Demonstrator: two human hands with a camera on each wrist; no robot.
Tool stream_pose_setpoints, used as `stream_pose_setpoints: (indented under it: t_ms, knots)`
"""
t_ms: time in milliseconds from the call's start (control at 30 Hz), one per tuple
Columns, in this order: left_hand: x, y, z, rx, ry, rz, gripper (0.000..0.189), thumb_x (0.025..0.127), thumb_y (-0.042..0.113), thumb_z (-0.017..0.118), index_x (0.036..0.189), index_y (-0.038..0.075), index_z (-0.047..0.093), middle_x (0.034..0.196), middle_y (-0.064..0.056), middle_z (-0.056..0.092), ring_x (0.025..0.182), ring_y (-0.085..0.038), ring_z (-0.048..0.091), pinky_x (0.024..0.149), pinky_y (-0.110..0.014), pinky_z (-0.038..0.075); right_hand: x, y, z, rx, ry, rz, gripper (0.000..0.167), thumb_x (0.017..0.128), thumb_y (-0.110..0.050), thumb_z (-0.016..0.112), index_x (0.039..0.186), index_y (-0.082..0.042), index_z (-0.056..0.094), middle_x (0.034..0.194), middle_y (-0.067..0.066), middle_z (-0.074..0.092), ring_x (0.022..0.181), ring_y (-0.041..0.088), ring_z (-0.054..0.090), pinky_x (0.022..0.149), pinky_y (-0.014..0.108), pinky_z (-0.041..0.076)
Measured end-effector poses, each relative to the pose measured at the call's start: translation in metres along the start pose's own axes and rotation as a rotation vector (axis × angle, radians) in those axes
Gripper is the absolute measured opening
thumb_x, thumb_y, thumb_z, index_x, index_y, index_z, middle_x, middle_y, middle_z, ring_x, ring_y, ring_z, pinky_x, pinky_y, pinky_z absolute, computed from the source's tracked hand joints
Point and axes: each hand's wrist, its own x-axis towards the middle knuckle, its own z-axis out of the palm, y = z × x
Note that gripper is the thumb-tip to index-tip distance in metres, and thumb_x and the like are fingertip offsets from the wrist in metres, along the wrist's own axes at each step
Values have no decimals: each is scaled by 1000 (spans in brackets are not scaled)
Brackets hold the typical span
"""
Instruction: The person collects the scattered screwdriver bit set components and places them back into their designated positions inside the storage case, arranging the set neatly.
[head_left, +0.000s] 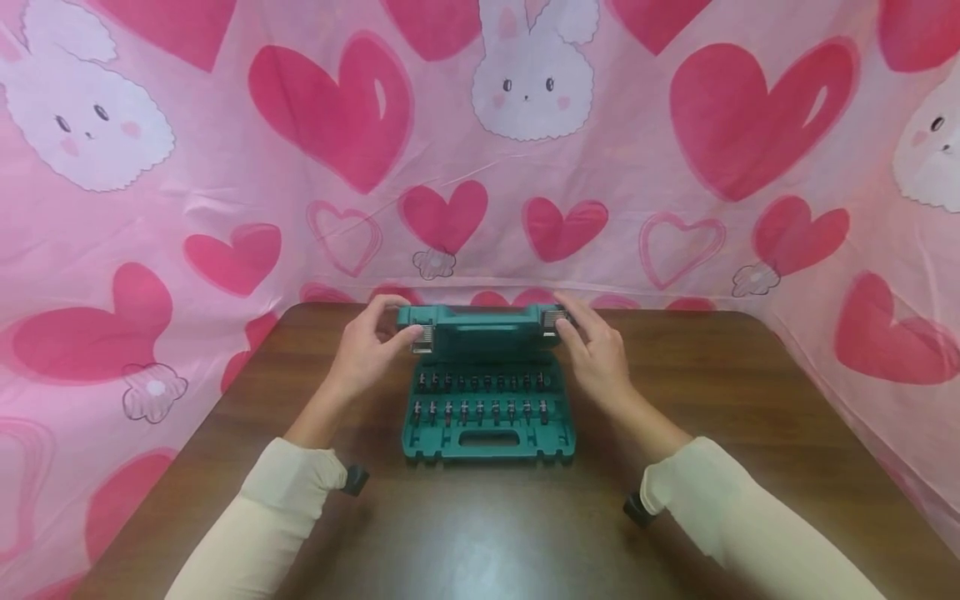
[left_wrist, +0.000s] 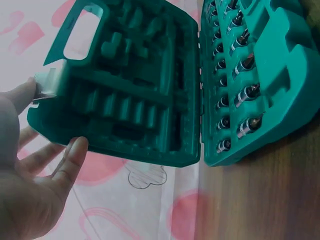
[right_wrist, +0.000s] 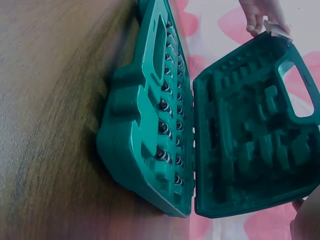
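A green plastic case stands open on the table, its lid raised upright from the base. Two rows of metal bit sockets fill the base. My left hand holds the lid's left corner, thumb on the silvery latch and fingers around the lid's edge. At the opposite corner, my right hand grips the lid with its thumb by the other latch. Moulded hollows line the inside of the lid. In the right wrist view, most of the right hand is out of frame.
The case rests on a brown wooden table. Behind it and along both sides hangs a pink cloth with hearts and rabbits. Dark wrist devices show at both sleeve cuffs.
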Motion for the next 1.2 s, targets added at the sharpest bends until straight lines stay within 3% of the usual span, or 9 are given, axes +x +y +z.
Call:
stream_pose_setpoints:
  t_ms: [233, 467, 1000, 1200]
  knots:
    - [1, -3, 2, 59, -71, 30, 61, 83, 27, 80, 136, 20, 51, 120, -5, 57, 91, -23, 59, 81, -42, 53, -2, 1, 1, 12, -2, 18, 39, 100, -25, 57, 138, -20, 56, 139, 5, 54, 123, 29, 49, 98, 56, 40]
    - [2, -2, 3, 108, -37, 51, 54, 81, 19, 81, 129, 18, 56, 112, -4, 58, 83, -21, 59, 74, -39, 53, -3, 2, 1, 28, -10, -5, 39, 99, -24, 58, 137, -16, 57, 137, 8, 55, 119, 28, 51, 93, 51, 46]
    - [0, 2, -4, 103, -50, 37, 44, 86, 38, 75, 123, 17, 62, 105, -1, 61, 82, -20, 58, 67, -35, 54, -4, 4, -2, 9, -19, -27, 37, 98, -23, 61, 135, -20, 60, 133, 5, 59, 117, 24, 54, 93, 47, 48]
    - [-3, 4, -6, 86, -97, -16, 41, 88, 45, 70, 119, 19, 64, 102, -1, 61, 85, -22, 56, 68, -38, 52, -7, 4, -5, 17, -40, -20, 34, 95, -19, 65, 128, -13, 65, 127, 7, 62, 108, 24, 58, 88, 45, 50]
